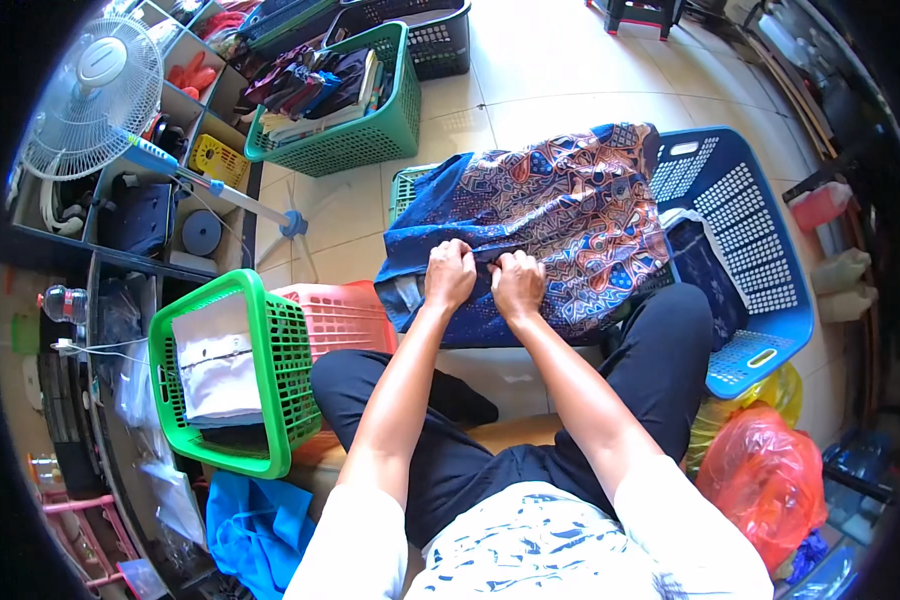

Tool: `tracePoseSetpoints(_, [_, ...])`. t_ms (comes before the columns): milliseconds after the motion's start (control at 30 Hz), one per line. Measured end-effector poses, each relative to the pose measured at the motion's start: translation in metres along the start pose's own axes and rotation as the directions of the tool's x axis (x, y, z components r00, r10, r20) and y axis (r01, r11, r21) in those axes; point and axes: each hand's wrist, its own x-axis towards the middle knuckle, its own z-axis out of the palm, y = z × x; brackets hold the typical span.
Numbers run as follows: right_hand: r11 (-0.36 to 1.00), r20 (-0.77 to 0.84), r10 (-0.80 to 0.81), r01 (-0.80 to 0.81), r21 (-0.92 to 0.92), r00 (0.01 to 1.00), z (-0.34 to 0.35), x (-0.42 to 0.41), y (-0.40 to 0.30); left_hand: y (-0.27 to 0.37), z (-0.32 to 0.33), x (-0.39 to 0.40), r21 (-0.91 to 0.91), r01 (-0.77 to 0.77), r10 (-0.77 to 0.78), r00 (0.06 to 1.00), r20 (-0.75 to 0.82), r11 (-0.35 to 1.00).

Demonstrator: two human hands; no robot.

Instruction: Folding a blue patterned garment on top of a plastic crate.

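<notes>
A dark blue batik garment [562, 202] with an orange and white pattern lies spread in front of my knees. It looks like a shirt, with a plain blue inner part showing at its left end. My left hand [451, 274] has its fingers bent onto the cloth near that end, pinching a fold. Close beside it, my right hand [517, 283] also pinches the fabric, with a small gap between the two hands. Whatever supports the garment is mostly covered; part of a green basket [412, 187] shows past its upper left edge.
A blue laundry basket [757, 217] holding dark folded cloth stands at right, beside red and yellow plastic bags [765, 480]. At left are a green basket [259, 375] of folded clothes, a pink basket [345, 319] and a standing fan [94, 90]. Another full green basket [360, 135] stands farther off.
</notes>
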Motion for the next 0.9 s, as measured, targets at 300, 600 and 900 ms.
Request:
tracePoseSetpoints(300, [0.998,-0.034,-0.057,0.056,-0.030,0.998,0.009,0.001,-0.006,-0.007,-0.003,-0.003,-0.035,-0.104,0.105,0.994,0.037,0.994])
tracePoseSetpoints(600, [0.830,0.288,0.294,-0.393,0.396,0.911,-0.011,0.005,-0.014,0.012,-0.026,-0.006,-0.314,0.256,-0.209,0.962,0.175,0.914])
tracePoseSetpoints(900, [0.720,0.358,0.348,-0.492,0.490,0.866,-0.012,0.000,-0.014,0.021,-0.030,-0.016,-0.021,0.040,-0.040,0.999,-0.005,0.999])
